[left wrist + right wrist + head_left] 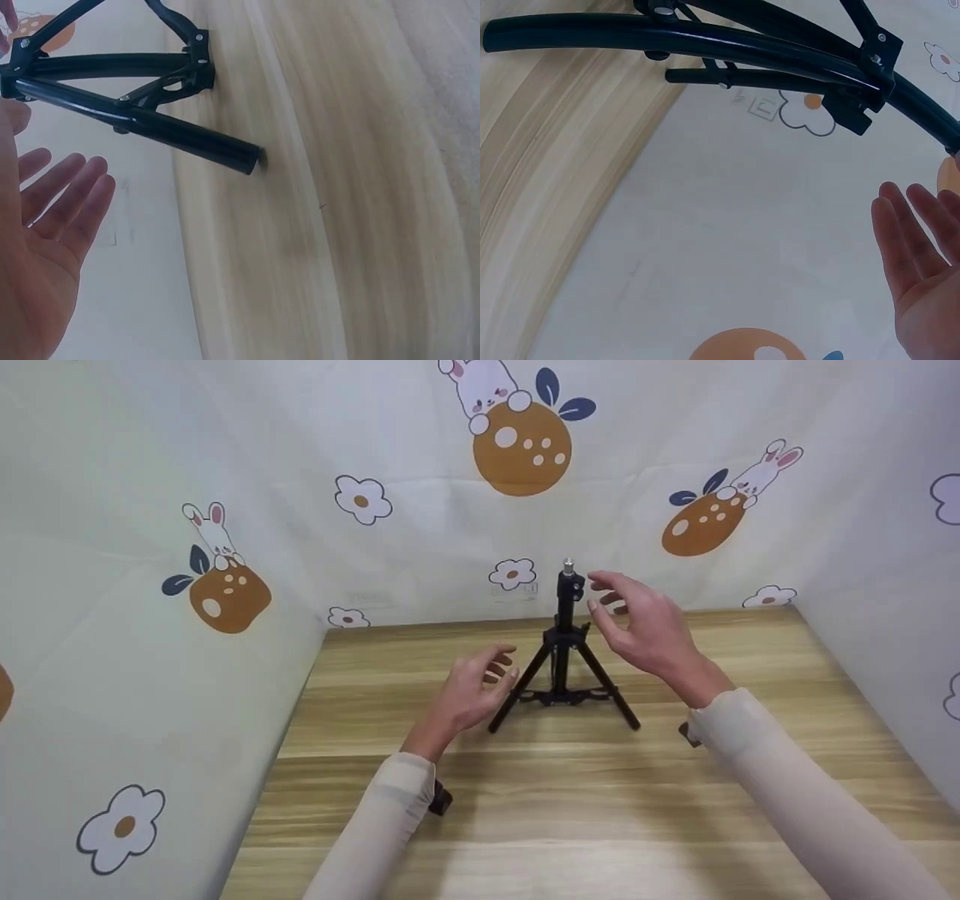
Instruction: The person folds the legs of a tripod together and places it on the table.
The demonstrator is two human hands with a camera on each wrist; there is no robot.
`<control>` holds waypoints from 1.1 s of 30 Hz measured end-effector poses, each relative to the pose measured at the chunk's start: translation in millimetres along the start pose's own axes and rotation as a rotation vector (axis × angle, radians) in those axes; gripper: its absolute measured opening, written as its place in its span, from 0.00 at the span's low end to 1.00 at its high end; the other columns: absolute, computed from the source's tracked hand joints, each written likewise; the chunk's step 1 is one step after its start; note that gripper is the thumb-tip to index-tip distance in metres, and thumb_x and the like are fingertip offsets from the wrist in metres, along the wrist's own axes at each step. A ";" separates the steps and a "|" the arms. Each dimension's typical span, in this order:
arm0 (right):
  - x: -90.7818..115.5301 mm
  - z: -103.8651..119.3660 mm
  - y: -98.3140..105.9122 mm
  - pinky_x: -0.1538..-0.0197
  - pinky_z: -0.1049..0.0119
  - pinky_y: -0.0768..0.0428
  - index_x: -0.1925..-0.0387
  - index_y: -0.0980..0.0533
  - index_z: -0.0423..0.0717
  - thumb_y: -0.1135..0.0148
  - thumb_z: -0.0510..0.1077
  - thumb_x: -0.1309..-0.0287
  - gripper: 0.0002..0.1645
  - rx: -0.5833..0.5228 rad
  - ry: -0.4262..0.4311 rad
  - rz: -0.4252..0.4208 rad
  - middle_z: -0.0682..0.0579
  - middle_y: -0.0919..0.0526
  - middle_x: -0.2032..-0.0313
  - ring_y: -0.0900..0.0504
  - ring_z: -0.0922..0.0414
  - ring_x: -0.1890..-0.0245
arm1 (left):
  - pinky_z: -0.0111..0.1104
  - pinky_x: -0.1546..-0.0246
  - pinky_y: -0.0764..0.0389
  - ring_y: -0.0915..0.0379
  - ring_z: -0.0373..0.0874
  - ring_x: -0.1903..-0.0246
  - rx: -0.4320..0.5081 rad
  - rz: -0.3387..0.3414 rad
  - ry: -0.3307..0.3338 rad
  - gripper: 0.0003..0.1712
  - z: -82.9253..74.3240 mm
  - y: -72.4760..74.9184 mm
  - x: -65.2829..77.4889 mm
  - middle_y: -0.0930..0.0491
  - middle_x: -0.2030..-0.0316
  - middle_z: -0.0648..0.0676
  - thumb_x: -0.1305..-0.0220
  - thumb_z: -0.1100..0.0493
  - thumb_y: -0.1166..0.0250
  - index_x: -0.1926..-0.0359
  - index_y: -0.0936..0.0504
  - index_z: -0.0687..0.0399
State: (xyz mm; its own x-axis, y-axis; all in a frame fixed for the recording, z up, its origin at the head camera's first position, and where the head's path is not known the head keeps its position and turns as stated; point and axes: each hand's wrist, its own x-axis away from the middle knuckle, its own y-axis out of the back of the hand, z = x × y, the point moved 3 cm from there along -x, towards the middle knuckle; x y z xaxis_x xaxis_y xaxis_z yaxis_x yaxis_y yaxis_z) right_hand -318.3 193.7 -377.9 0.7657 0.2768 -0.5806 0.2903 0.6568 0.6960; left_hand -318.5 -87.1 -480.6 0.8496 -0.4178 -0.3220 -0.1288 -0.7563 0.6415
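Note:
A small black tripod stand (560,660) stands upright on the wooden table with its legs spread and a silver stud (568,566) on top. Beside its left leg is my left hand (472,690), fingers loosely bent, holding nothing. My right hand (645,622) is raised just right of the column's top, near the black clamp knob (577,586), with a small gap between thumb and fingers. In the left wrist view the left hand's fingers (67,202) are spread below a tripod leg (187,139). The right wrist view shows the right fingers (904,240) apart from the tripod's tubes (765,56).
The wood-grain table (525,810) is bordered at the back and both sides by pale cloth walls (420,555) printed with rabbits, oranges and flowers. A dark wrist camera (441,798) sits at the left cuff, and another (688,733) at the right cuff.

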 end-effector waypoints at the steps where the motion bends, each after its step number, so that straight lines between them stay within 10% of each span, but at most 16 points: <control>1: -0.1 0.6 -0.5 0.48 0.50 0.06 0.29 0.23 0.49 0.40 0.53 0.21 0.26 -0.003 0.001 -0.002 0.46 0.11 0.40 0.08 0.48 0.49 | 0.35 0.47 0.08 0.11 0.49 0.50 0.006 -0.001 -0.004 0.24 -0.1 -1.0 0.6 0.13 0.44 0.62 0.20 0.52 0.37 0.31 0.21 0.57; 33: -10.1 18.5 -7.2 0.46 0.60 0.07 0.43 0.16 0.41 0.31 0.43 0.25 0.15 -0.084 0.198 -0.212 0.46 0.09 0.47 0.08 0.51 0.50 | 0.32 0.47 0.07 0.11 0.48 0.49 0.069 -0.005 -0.042 0.12 9.4 -19.4 11.0 0.10 0.51 0.59 0.26 0.65 0.30 0.45 0.16 0.63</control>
State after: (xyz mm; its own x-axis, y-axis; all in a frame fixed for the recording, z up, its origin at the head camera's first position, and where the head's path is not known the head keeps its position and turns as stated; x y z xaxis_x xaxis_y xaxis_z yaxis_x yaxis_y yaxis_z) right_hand -317.5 173.2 -369.3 0.5641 0.2535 -0.7859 0.3767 0.7679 0.5181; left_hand -311.5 -81.7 -503.1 0.8283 -0.4335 -0.3550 -0.1607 -0.7908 0.5906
